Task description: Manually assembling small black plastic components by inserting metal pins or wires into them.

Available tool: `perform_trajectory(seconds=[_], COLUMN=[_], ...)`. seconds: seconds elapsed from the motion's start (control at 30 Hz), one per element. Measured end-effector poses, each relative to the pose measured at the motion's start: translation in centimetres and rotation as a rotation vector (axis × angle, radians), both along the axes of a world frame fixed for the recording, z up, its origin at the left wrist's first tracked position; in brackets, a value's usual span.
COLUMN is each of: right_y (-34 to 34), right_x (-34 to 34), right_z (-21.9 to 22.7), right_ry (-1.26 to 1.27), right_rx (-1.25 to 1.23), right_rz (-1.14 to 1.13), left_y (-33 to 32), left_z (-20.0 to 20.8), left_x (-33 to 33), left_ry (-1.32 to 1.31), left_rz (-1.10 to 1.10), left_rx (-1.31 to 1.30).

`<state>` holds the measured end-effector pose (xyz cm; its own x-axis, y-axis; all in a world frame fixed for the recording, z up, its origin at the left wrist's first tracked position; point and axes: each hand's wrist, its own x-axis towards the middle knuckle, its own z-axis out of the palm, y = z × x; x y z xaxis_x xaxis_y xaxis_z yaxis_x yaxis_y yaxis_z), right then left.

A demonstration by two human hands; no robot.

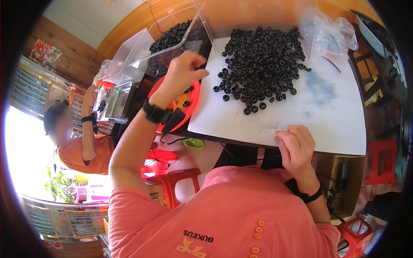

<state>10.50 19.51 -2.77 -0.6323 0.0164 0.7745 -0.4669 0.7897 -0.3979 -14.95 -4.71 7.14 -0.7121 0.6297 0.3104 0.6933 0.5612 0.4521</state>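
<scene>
Reaching up over the red tray [194,99], your left hand [183,73] has its fingers bunched at the edge of the clear plastic bin [142,49] of black rings; whether it pinches anything you cannot tell from here. Your right hand [296,146] rests curled at the near edge of the white table [335,124], fingers tucked under, and its contents stay hidden. Just beyond and between your hands lies the big heap of black rings [262,60], with a scatter of small pale pieces [320,88] beyond your right hand. Past your left forearm, another person [84,146] in orange raises a hand.
</scene>
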Motion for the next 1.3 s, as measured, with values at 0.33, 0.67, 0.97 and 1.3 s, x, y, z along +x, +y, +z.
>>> perform_trajectory(seconds=[0.33,0.67,0.97,1.3], right_y=[0.0,-0.3,-0.1,-0.1], right_x=[0.0,-0.1,0.1,0.2], right_z=[-0.1,-0.1,0.2,-0.2], right_ry=[0.009,0.026,0.014,0.053], right_rx=[0.017,0.006,0.034,0.022], right_rz=[-0.014,-0.016,-0.034,-0.034], left_y=[-5.7,-7.5,-5.7,-5.2], left_z=[-4.7,-3.4,-3.0,-5.9], left_x=[6.2,7.1,-1.1,-5.5], left_ry=[-0.025,-0.071,0.309,0.209], left_rz=[0.256,0.252,0.238,0.232], left_rx=[-0.013,-0.052,-0.334,-0.382])
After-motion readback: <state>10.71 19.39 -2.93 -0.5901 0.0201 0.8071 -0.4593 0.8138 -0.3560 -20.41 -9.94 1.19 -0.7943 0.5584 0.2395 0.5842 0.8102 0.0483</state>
